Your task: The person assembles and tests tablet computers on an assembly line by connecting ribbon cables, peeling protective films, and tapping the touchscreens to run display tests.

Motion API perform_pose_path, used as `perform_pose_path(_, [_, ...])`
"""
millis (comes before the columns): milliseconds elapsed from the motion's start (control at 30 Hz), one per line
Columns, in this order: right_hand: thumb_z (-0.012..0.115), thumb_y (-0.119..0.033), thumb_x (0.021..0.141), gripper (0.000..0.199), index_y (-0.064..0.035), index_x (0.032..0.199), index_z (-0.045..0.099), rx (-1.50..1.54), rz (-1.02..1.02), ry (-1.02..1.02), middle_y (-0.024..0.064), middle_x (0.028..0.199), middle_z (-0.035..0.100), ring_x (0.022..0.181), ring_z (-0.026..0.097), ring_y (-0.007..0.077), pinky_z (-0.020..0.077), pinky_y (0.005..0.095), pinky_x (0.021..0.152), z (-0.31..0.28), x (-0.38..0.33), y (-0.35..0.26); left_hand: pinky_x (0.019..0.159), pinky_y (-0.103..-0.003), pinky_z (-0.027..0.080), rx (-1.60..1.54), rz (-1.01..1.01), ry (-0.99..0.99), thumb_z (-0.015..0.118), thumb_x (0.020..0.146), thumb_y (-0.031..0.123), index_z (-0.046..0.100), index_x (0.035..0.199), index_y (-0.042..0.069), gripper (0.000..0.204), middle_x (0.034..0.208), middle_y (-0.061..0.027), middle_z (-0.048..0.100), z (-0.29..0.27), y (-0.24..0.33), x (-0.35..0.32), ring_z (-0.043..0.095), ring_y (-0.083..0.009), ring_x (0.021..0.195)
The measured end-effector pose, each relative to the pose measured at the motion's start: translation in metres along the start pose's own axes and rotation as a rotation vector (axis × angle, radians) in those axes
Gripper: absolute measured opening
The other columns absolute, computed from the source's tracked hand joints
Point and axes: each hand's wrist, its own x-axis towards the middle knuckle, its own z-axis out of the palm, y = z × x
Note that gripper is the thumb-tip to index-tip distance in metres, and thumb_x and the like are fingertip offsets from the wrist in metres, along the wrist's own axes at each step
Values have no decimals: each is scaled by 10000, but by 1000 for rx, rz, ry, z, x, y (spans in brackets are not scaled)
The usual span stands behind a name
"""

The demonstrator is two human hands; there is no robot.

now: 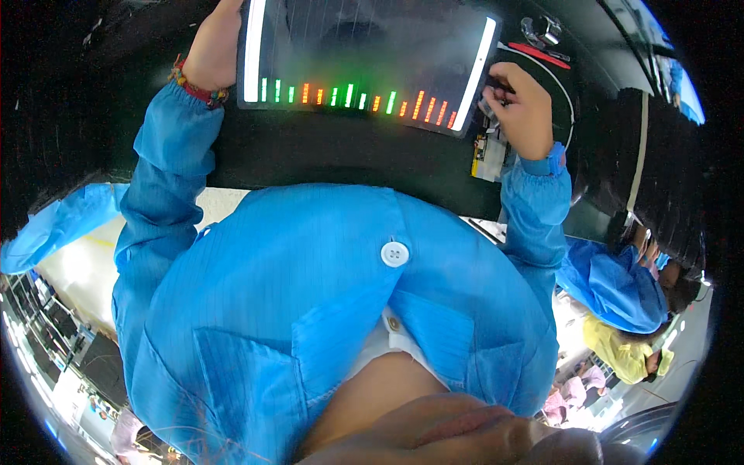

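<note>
A flat dark display panel (356,58) lies before me, with a white strip down each side and a row of lit green, orange and red bars along its near edge. My left hand (217,50) is against the panel's left edge; its fingers run out of the picture at the top. Just off the right edge is my right hand (524,108), its fingers curled in with thumb and fingertips close together. Whatever may be between them is too small to make out. Under that hand lies a small yellow and white piece (490,157).
Beyond my right hand are a shiny ring-shaped object (541,32), a slim red item (539,56) and a curved white cable (572,101) on the dark work surface (349,151). People in blue (612,283) and yellow (620,350) clothing are at the right.
</note>
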Motion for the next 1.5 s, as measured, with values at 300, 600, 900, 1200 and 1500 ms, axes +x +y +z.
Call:
perform_pose_path(300, [705, -147, 735, 238, -73, 943, 616, -52, 158, 205, 42, 743, 589, 592, 511, 99, 475, 236, 566, -8, -2, 3, 879, -393, 465, -13, 24, 32, 322, 932, 508, 542, 1141, 4, 588, 1111, -153, 601, 0, 1, -4, 591, -274, 977])
perform_pose_path(600, [676, -162, 721, 216, -99, 916, 610, -283, -509, 105, 38, 1107, 611, 1174, 458, 291, 290, 455, 1015, -4, -4, -63, 893, -388, 460, -7, 17, 9, 312, 933, 511, 528, 1167, -4, 606, 1136, -157, 592, 0, 2, -9, 589, -274, 1001])
perform_pose_path(900, [621, -144, 746, 39, -123, 764, 593, -285, -566, 17, 6, 1068, 631, 1169, 477, 218, 248, 485, 1036, 3, -1, -78, 908, -392, 452, 24, -9, 65, 291, 938, 510, 528, 1171, -6, 614, 1128, -159, 598, 1, 3, -1, 595, -275, 998])
perform_pose_path(1200, [611, -173, 795, 217, -67, 983, 622, -578, -248, 290, 113, 999, 613, 1001, 549, 298, 417, 384, 905, 6, 34, 46, 930, -394, 434, 104, -30, 220, 349, 938, 484, 478, 1244, 49, 548, 1206, -128, 557, -16, 6, -5, 557, -250, 1063])
perform_pose_path(1500, [609, -236, 842, 262, -43, 1016, 642, 122, -113, 79, 118, 919, 651, 806, 625, 231, 501, 324, 724, -17, 11, 11, 981, -421, 381, 157, -3, 402, 320, 946, 484, 427, 1289, 25, 582, 1275, -152, 494, 2, 4, -4, 497, -294, 1135])
